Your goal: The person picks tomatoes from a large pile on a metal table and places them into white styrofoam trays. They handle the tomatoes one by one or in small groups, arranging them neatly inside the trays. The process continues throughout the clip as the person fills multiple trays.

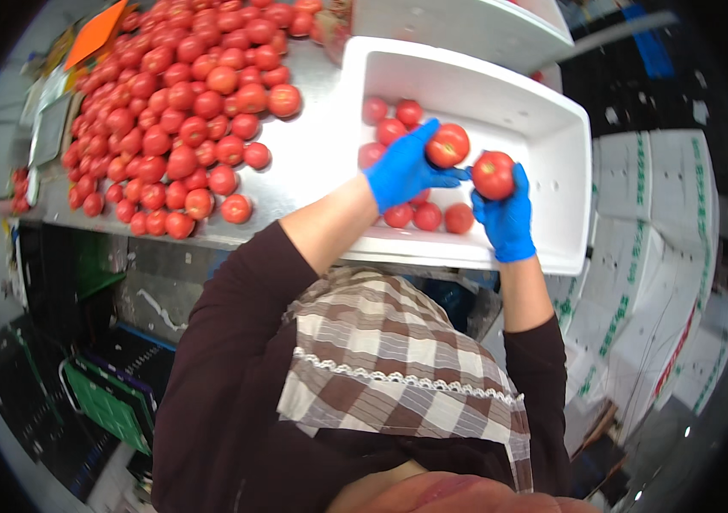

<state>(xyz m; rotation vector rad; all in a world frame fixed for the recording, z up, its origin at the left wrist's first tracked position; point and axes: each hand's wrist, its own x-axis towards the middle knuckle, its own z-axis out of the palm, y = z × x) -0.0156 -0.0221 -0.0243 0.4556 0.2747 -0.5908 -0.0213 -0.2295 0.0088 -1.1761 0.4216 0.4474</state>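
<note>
My left hand [405, 167], in a blue glove, grips a red tomato [448, 145] above the white foam box [466, 253]. Close to its right, my right hand [506, 215], gloved the same way, holds a second tomato [492, 175] with its stem scar facing up. The two tomatoes are a little apart. Inside the box, several tomatoes [427, 217] lie along the left side and the near wall, some partly hidden by my left hand and forearm. A large heap of tomatoes [178, 115] covers the metal table [296, 167] to the left of the box.
Another white foam box [453, 29] stands behind the first. An orange card [96, 33] is at the heap's far left edge. White boxes with green print [649, 256] are stacked at the right. Green and black crates [107, 401] stand low on the left.
</note>
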